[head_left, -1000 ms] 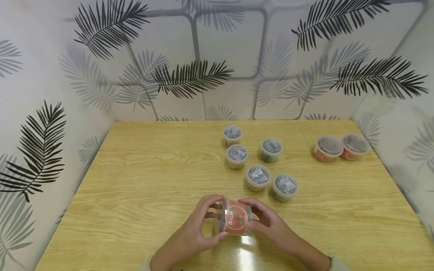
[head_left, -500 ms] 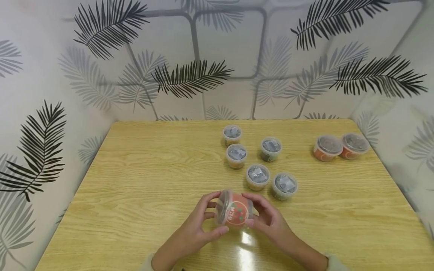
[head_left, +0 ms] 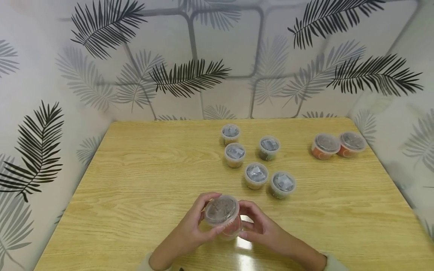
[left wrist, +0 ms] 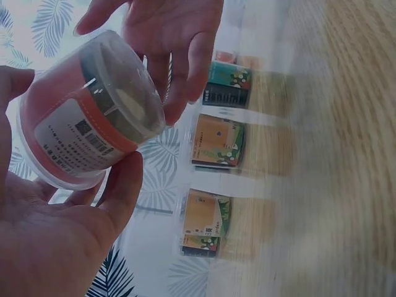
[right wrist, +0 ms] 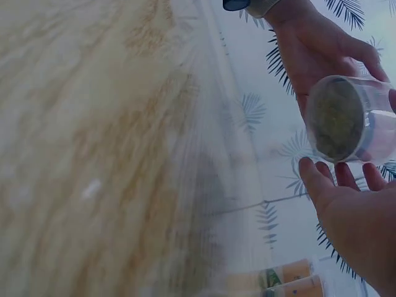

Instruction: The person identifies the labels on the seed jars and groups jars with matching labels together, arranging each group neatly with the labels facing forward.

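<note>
A clear plastic tub [head_left: 222,210] with a lid and an orange-red label is held above the table near its front edge. It tilts, lid facing up toward the head camera. My left hand [head_left: 190,226] grips it by the lid end, thumb in front and fingers behind. In the left wrist view, the tub [left wrist: 86,117] shows a white panel with a code square. My right hand [head_left: 268,226] is at its right side, by the base; in the right wrist view, that hand's fingers [right wrist: 315,176] lie fairly straight beside the tub's lower edge. Touching or just apart, I cannot tell.
Several smaller lidded tubs [head_left: 255,175] with silvery packets under their lids stand mid-table, ahead of my hands. Two larger red-labelled tubs [head_left: 325,146] stand side by side at the far right. A leaf-patterned wall covering [head_left: 227,49] rises behind the wooden table [head_left: 142,169].
The tub has turned from lying sideways, label toward me, to lid facing up. It has shifted slightly left with my left hand. My right fingers have loosened from its base.
</note>
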The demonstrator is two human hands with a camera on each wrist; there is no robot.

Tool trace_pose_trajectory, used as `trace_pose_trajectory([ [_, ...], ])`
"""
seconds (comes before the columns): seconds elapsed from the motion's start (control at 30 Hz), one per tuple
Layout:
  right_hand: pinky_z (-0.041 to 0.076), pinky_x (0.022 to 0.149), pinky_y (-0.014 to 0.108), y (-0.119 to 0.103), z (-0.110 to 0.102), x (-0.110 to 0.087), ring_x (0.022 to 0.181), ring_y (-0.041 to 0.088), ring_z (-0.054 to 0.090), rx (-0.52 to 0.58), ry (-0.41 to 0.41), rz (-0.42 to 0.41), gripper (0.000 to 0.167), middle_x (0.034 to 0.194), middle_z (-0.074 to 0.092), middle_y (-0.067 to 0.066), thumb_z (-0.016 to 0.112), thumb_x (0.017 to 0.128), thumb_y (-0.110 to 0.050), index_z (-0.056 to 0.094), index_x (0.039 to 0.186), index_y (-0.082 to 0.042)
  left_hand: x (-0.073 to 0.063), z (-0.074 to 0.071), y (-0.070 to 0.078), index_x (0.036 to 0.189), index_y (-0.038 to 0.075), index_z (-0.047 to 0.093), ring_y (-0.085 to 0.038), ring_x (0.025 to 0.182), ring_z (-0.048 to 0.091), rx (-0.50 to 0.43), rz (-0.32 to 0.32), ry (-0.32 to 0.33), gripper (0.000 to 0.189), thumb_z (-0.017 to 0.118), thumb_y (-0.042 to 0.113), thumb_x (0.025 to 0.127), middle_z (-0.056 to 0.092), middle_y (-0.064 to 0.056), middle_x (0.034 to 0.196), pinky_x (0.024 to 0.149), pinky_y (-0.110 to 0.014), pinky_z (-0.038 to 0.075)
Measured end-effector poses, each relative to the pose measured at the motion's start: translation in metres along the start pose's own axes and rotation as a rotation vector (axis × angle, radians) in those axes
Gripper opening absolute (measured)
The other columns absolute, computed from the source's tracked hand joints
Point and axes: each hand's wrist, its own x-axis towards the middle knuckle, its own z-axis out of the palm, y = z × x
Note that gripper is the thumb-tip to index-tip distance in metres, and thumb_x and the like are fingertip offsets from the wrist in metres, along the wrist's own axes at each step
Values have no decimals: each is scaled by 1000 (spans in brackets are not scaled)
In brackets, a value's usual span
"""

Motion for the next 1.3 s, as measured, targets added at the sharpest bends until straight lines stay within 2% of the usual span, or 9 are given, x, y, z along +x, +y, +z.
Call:
trace_pose_trajectory([
  [0.07,31,106,38,-1,-2,1,131,28,29,-33,19,-10,57,140,27,21,49,92,7,21,141,-1,0,-2,0,139,5,24,-28,117,42,31,-3,-2,72,69,7,83,36,-11,133,99,-39,41],
  [0.2,32,105,37,-4,-5,3,129,27,32,-63,62,-19,56,140,29,21,50,92,7,23,140,3,-1,-2,3,140,11,25,-25,121,39,83,-65,5,75,72,17,82,36,-5,136,100,-41,40],
  [0.37,36,103,35,-4,-4,3,127,25,35,-139,74,26,58,140,32,16,54,91,3,27,142,-4,1,1,4,140,15,28,-22,123,39,90,-127,-9,76,74,23,80,37,-2,137,100,-42,39],
  [0.53,40,100,34,-2,-3,4,125,25,38,-207,78,61,63,140,35,11,58,90,-1,27,145,-10,2,2,5,141,14,28,-23,123,40,82,-110,-25,78,75,20,79,40,-4,137,101,-43,38],
  [0.67,42,97,33,-2,-3,6,123,22,41,-283,83,52,65,140,38,8,61,89,-3,28,145,-11,3,2,5,142,13,26,-22,122,40,74,-92,-35,79,75,19,80,37,-6,139,102,-42,37],
  [0.77,42,97,32,-2,-3,8,123,21,41,-291,122,26,66,138,40,9,63,87,-2,30,143,-9,4,2,4,143,13,23,-23,123,39,76,-95,-18,80,74,20,81,33,-6,141,102,-40,37],
  [1.03,43,97,32,-3,-1,14,121,22,42,-258,258,-21,67,136,42,12,69,81,2,35,139,-3,6,3,2,140,13,28,-22,123,38,-7,-185,76,72,72,18,82,38,-2,137,102,-34,37],
  [1.17,44,95,32,-5,-1,15,120,23,43,-269,248,-42,67,137,40,15,66,82,4,32,140,0,6,4,3,138,12,30,-21,122,40,-39,-195,93,69,71,15,83,39,-2,135,103,-34,37],
  [1.3,43,97,32,-9,-5,14,121,21,41,-294,208,6,66,138,38,10,66,84,0,33,141,-4,6,4,3,138,11,31,-22,121,41,-44,-170,95,67,71,14,83,41,-3,134,102,-34,38],
])
